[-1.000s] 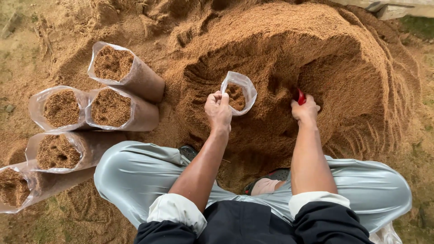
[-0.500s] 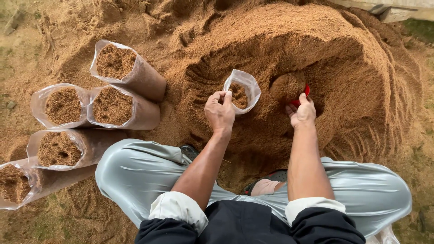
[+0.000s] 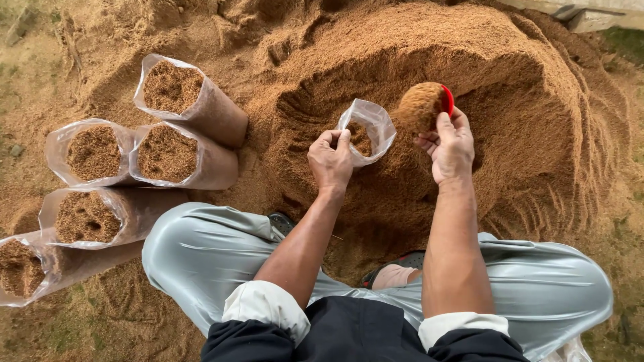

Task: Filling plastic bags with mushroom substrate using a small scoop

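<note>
Head view: your left hand [image 3: 330, 161] pinches the rim of a clear bag [image 3: 365, 131] propped in the sawdust pile [image 3: 537, 134] — partly filled — while your right hand [image 3: 451, 144] grips a heaped red scoop [image 3: 426, 105] beside its mouth. Five filled bags [image 3: 168, 151] lie to your left — this one remains.

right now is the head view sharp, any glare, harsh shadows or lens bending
Head view: soft, even daylight, no hard shadows; mild sheen on the clear bag the left hand holds; the heaped red scoop in the right hand is sharp; wide-angle stretch toward the edges.
</note>
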